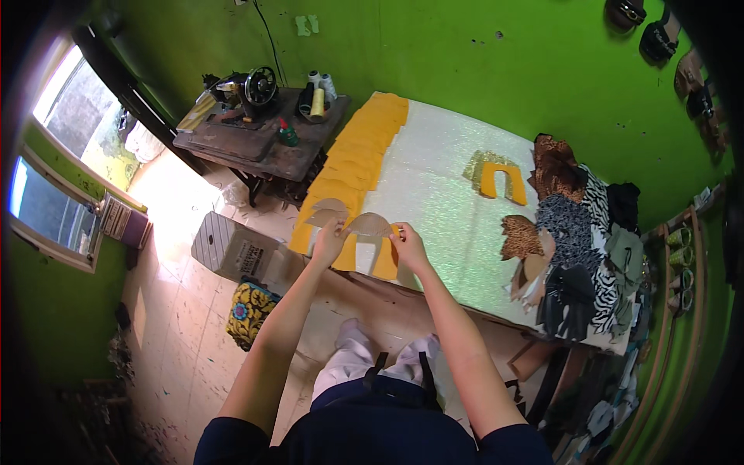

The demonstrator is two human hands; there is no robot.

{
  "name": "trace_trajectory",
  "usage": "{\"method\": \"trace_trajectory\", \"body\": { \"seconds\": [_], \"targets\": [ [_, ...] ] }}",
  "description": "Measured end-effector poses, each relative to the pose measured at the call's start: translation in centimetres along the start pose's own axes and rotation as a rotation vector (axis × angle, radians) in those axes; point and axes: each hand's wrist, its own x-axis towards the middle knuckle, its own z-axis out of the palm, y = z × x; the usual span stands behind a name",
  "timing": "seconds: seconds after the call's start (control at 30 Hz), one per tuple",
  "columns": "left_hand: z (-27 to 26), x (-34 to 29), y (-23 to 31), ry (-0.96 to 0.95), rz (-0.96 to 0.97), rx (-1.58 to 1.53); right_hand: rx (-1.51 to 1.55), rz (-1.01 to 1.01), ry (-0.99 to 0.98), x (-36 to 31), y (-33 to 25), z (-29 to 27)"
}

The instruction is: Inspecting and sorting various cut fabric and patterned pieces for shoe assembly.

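Note:
At the table's near edge, my left hand (331, 242) pinches the left end of a tan half-round piece (370, 223), perhaps leather or card. My right hand (408, 246) is closed at the opposite end, its fingertips also touching the yellow material beneath. The tan piece lies over the top of a yellow U-shaped cutout (385, 263). Just left of my left hand rests another tan curved piece (329, 208) on yellow material. Overlapping yellow pieces (356, 163) run in a row up the table's left side.
A shiny whitish sheet (453, 240) covers the table. Farther right lie another yellow U-shaped piece (504, 180) and piled patterned scraps (570, 225). A sewing machine (256, 89) with thread spools (318, 101) stands at the back left. A grey box (225, 248) and patterned stool (252, 311) stand on the floor.

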Motion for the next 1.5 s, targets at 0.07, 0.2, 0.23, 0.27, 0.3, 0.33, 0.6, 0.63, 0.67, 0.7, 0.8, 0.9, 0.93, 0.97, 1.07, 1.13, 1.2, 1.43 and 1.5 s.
{"method": "trace_trajectory", "body": {
  "seconds": [0.07, 0.2, 0.23, 0.27, 0.3, 0.33, 0.6, 0.63, 0.67, 0.7, 0.8, 0.9, 0.93, 0.97, 1.07, 1.13, 1.2, 1.43, 1.5],
  "targets": [
    [-3.0, 0.5, -2.2, -0.025, -0.018, 0.018, -0.076, 0.029, 0.047, 0.3, -0.5, 4.2],
    [-7.2, 1.4, -4.8, -0.057, -0.074, 0.152, -0.158, 0.069, 0.143, 1.0, -0.7, 10.2],
    [-8.2, 1.8, -5.9, -0.058, -0.061, 0.134, -0.182, 0.034, 0.183, 1.1, -0.9, 11.6],
    [-9.0, 2.0, -6.9, -0.059, -0.047, 0.115, -0.182, 0.036, 0.182, 1.0, -1.1, 12.7],
    [-9.5, 1.9, -7.7, -0.061, -0.049, 0.114, -0.199, 0.050, 0.217, 0.6, -1.2, 13.7],
    [-9.5, 2.0, -8.0, -0.072, -0.046, 0.112, -0.218, 0.060, 0.255, 0.6, -1.5, 14.3],
    [-8.6, 3.6, -8.9, -0.102, 0.071, 0.069, -0.357, 0.186, 0.323, 0.8, -3.2, 14.3],
    [-8.5, 3.8, -8.9, -0.111, 0.077, 0.065, -0.401, 0.168, 0.328, 0.9, -2.9, 14.4],
    [-8.4, 4.0, -9.0, -0.124, 0.110, 0.105, -0.445, 0.150, 0.332, 0.9, -2.7, 14.4],
    [-8.3, 4.1, -9.0, -0.135, 0.143, 0.144, -0.446, 0.156, 0.340, 0.9, -2.4, 14.3],
    [-8.4, 4.1, -9.8, -0.083, 0.198, 0.350, -0.512, 0.085, 0.303, 0.8, -2.4, 14.7],
    [-8.5, 3.1, -8.8, -0.043, 0.233, 0.467, -0.740, 0.021, 0.265, 0.3, -2.8, 14.6],
    [-8.3, 2.9, -8.9, -0.043, 0.232, 0.468, -0.829, -0.125, 0.306, 0.0, -2.7, 14.8],
    [-8.2, 2.5, -9.0, -0.046, 0.356, 0.467, -0.916, -0.274, 0.345, -0.3, -2.6, 15.1],
    [-7.2, 1.0, -8.9, -0.076, 0.584, 0.587, -1.015, -0.428, 0.143, -0.8, -2.3, 15.7],
    [-6.9, 0.1, -9.4, -0.100, 0.686, 0.711, -0.985, -0.396, 0.083, -1.1, -1.3, 16.3],
    [-6.8, 0.1, -10.7, -0.155, 0.618, 0.751, -0.971, -0.308, 0.006, -1.2, -1.0, 16.5],
    [-4.7, 1.3, -5.3, -0.078, 0.718, 0.551, -0.883, -0.369, 0.056, 0.4, -1.8, 13.3],
    [-2.3, 2.4, -2.9, -0.103, 0.727, 0.526, -0.862, -0.396, 0.128, 1.2, -1.7, 11.0]
  ]
}}
